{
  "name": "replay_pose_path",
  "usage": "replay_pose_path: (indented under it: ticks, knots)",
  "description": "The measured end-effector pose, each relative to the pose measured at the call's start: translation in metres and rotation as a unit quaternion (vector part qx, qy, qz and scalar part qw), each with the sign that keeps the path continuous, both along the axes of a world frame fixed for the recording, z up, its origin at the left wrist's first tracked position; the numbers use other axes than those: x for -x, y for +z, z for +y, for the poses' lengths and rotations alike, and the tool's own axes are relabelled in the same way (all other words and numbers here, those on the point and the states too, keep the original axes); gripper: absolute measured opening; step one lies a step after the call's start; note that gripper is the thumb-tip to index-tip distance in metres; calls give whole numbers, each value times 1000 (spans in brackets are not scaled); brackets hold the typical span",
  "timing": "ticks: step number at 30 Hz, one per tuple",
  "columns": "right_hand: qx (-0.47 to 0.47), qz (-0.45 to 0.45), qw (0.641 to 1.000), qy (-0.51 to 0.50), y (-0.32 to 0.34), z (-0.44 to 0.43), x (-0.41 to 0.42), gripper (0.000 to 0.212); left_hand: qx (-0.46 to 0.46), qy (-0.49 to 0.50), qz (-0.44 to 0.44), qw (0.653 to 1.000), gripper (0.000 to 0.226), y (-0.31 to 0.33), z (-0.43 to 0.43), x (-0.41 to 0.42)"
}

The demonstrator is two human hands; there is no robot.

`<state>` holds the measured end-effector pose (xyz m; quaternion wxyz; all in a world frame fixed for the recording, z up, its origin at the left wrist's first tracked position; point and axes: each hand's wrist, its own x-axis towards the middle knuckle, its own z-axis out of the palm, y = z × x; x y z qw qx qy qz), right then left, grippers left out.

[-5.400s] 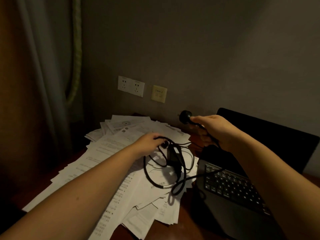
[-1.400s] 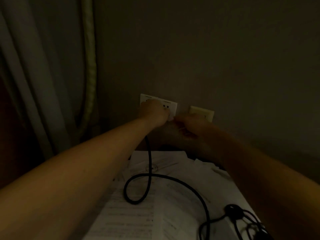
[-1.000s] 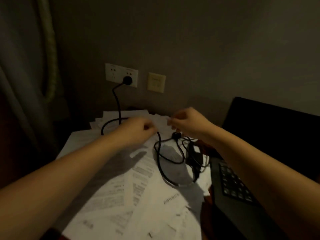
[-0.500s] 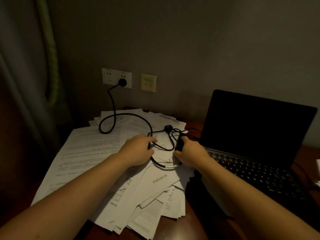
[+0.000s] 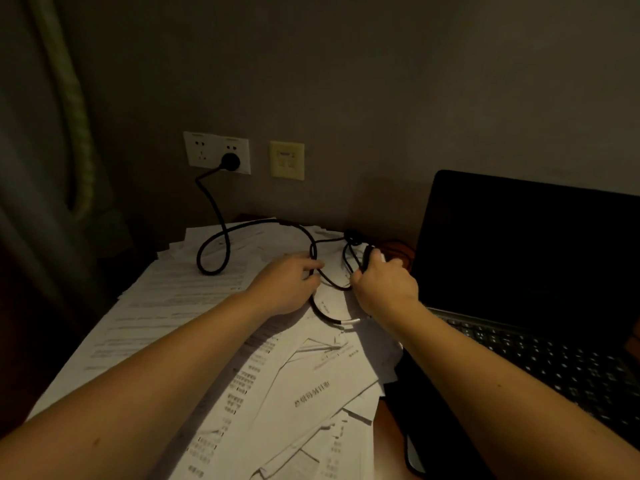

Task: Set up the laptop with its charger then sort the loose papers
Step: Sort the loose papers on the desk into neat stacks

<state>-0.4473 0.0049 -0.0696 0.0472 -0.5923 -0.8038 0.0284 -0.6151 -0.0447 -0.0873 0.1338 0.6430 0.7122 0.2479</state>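
Charger cable [image 5: 214, 251] runs from its plug [image 5: 230, 162], seated in the white wall socket [image 5: 204, 150] at eleven o'clock, down in a loop over the loose papers [image 5: 173, 306] to both hands near the middle. There the left hand [image 5: 287, 285] has its fingers curled round the cable. The right hand [image 5: 384, 289], just beside it at three o'clock, grips the dark charger brick [image 5: 367, 258], and thinner cord loops between the two. At three o'clock the laptop [image 5: 519, 254] stands open, screen dark, its left edge beside the papers. The papers lie in an untidy overlapping heap over the surface [image 5: 384, 427] from nine to six o'clock. A yellow wall plate [image 5: 287, 160] sits at three o'clock of the socket, and a curtain [image 5: 41, 168] hangs at nine o'clock.
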Motion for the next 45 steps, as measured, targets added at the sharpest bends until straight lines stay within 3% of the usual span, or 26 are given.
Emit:
replay_pose_path:
  ticks: [3,6,11,17,21,23,27,31,36,39,42,45]
  knots:
    - [-24,-44,999,-2,-5,18,8,45,-2,-6,2,1000,41,2,25,-7]
    - [15,-47,998,-48,-13,33,14,55,20,-11,17,1000,44,2,46,-14]
    - [-27,-77,996,-19,-16,30,5,45,77,-7,109,991,50,-9,56,-16]
    - [-98,-51,992,58,4,-2,9,47,-44,-20,96,994,52,2,18,-8]
    - [-126,26,981,144,17,-25,36,39,-151,40,91,984,33,14,-22,23]
    - [-84,65,977,187,15,-30,58,39,-162,98,64,980,23,13,-34,48]
    - [97,201,952,208,8,-25,100,40,-59,215,-6,975,32,10,-44,96]
    - [217,280,910,215,0,-15,139,38,29,187,8,982,40,0,-43,121]
    - [253,300,894,215,-9,1,164,46,44,148,26,988,41,-9,-34,124]
    - [228,310,906,176,-11,22,158,47,29,137,39,989,44,-11,-25,123]
    - [204,323,914,137,-10,52,138,48,77,85,86,990,58,-11,-14,117]
    - [194,378,899,104,-3,76,122,44,140,51,113,982,63,-13,-3,107]
